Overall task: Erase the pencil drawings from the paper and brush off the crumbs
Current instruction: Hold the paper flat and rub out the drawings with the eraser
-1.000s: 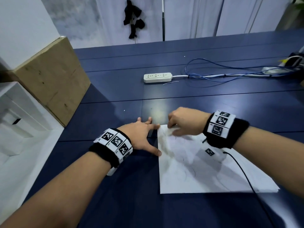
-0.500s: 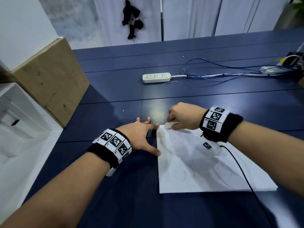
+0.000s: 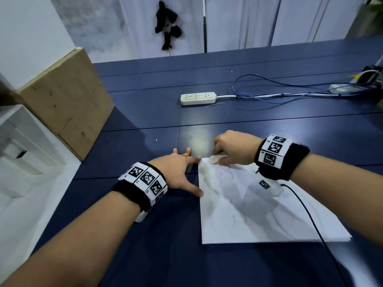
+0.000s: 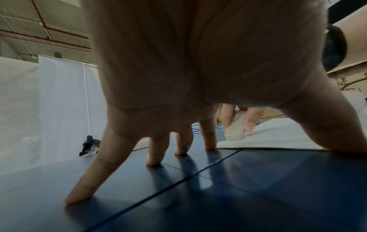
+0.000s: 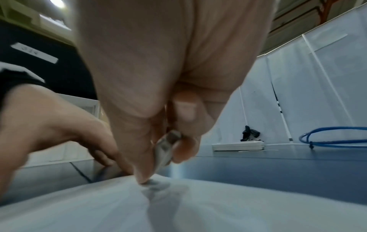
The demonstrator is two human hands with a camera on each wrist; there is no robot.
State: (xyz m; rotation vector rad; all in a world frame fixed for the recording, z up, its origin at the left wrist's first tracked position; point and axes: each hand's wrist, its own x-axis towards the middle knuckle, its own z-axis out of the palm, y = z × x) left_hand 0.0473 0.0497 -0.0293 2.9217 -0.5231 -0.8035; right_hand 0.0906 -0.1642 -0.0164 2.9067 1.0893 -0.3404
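From the head view my right hand [image 3: 234, 147] covers most of the eraser [image 3: 215, 159], so I see only its near tip. The pencil drawings [image 3: 234, 219] are too faint to read. The paper [image 3: 259, 224] runs under my right forearm. The right wrist view is blurred; the cardboard box [image 3: 68, 112] is cut off at the left.

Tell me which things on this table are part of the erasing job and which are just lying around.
In use:
paper with faint pencil lines
white eraser, pinched in the right hand at the paper's far left corner
left hand, fingers spread at the paper's left edge

Lying about:
power strip
blue cable
cardboard box
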